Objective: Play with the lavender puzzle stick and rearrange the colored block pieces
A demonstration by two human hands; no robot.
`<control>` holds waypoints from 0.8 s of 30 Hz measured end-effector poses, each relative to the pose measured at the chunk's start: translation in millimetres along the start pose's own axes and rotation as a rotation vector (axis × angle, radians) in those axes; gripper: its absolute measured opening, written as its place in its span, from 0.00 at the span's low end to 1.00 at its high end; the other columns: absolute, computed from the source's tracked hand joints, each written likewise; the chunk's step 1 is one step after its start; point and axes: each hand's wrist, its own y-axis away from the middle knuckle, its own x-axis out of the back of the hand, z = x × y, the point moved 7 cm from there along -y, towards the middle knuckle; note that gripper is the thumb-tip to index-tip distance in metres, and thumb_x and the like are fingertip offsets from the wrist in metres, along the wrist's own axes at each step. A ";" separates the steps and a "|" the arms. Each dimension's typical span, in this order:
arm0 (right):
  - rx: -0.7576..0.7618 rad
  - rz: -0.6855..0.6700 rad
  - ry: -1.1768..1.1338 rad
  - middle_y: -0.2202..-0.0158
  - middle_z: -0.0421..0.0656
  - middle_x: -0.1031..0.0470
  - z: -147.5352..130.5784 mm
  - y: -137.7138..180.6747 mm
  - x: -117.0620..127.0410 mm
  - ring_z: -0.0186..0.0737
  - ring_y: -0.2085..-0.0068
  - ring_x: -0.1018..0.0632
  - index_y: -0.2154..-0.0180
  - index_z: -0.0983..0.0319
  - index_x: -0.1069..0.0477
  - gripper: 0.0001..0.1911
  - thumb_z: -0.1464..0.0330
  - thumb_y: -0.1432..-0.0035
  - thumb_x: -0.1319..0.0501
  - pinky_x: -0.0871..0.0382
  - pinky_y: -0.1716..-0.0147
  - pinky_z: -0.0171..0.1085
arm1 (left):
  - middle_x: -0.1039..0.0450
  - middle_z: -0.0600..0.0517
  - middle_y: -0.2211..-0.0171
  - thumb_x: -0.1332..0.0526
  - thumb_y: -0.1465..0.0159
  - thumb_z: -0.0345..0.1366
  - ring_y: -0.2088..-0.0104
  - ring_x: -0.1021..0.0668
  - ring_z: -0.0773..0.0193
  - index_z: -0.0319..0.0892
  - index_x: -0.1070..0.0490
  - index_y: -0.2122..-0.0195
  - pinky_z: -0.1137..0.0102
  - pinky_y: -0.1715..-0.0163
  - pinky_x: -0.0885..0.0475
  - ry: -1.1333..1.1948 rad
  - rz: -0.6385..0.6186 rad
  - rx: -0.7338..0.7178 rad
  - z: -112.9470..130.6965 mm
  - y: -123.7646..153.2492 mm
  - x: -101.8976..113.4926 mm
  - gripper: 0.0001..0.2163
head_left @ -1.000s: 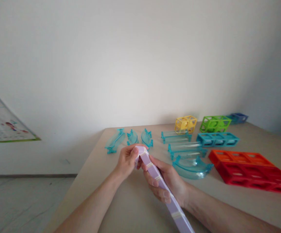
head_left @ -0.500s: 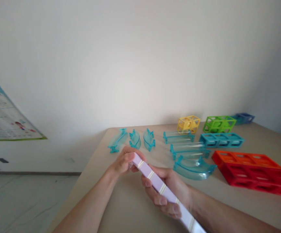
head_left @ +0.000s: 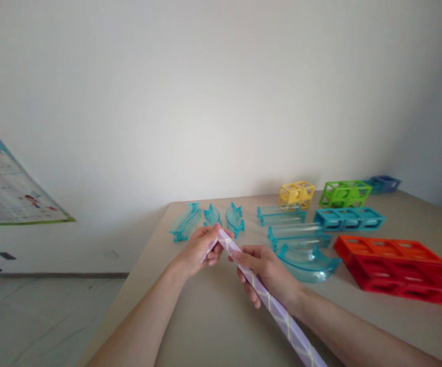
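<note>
A long lavender snake puzzle [head_left: 268,299] with pale lines between its wedge segments slants from the table's middle toward me and out at the bottom edge. My left hand [head_left: 200,247] pinches its far end, where a short piece bends down to the left. Closer to me, my right hand [head_left: 268,267] grips the straight length, thumb on top and fingers underneath. Triangular sides of the wedges show along the near part. The nearest end lies outside the picture.
Clear blue track pieces [head_left: 235,219] lie beyond my hands, with more curved ones [head_left: 308,262] to the right. Open-frame blocks in yellow [head_left: 296,193], green [head_left: 345,193], teal [head_left: 348,219], orange [head_left: 391,250] and red [head_left: 412,278] stand on the right. A wall closes the table's back.
The snake puzzle has been turned about its length, so wedge sides now show instead of flat squares. Its far end is now bent sharply. My right hand has shifted its grip, thumb on top.
</note>
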 end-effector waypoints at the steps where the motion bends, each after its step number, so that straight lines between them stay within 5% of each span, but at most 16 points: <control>1: 0.000 0.036 0.062 0.84 0.35 0.32 -0.6 -0.4 3.9 0.32 0.89 0.31 0.72 0.65 0.34 0.18 0.56 0.47 0.37 0.38 0.93 0.28 | 0.42 0.59 0.87 0.40 0.41 0.51 0.89 0.44 0.76 0.37 0.25 0.64 0.79 0.91 0.45 0.000 -0.020 0.046 -2.0 0.7 -1.8 0.20; 10: 0.024 0.031 0.321 0.85 0.35 0.32 5.9 -3.5 10.1 0.31 0.90 0.32 0.69 0.64 0.32 0.22 0.50 0.43 0.45 0.44 0.93 0.27 | 0.41 0.58 0.85 0.38 0.42 0.43 0.88 0.43 0.76 0.35 0.25 0.65 0.79 0.92 0.45 -0.055 -0.081 0.126 -2.9 5.5 -4.5 0.14; 24: 0.066 0.022 0.345 0.86 0.34 0.34 -0.4 -1.1 7.2 0.29 0.89 0.35 0.71 0.62 0.34 0.21 0.50 0.42 0.45 0.47 0.91 0.27 | 0.44 0.58 0.83 0.38 0.43 0.45 0.87 0.44 0.77 0.35 0.24 0.65 0.78 0.88 0.55 -0.036 -0.115 -0.063 0.8 4.1 -3.7 0.16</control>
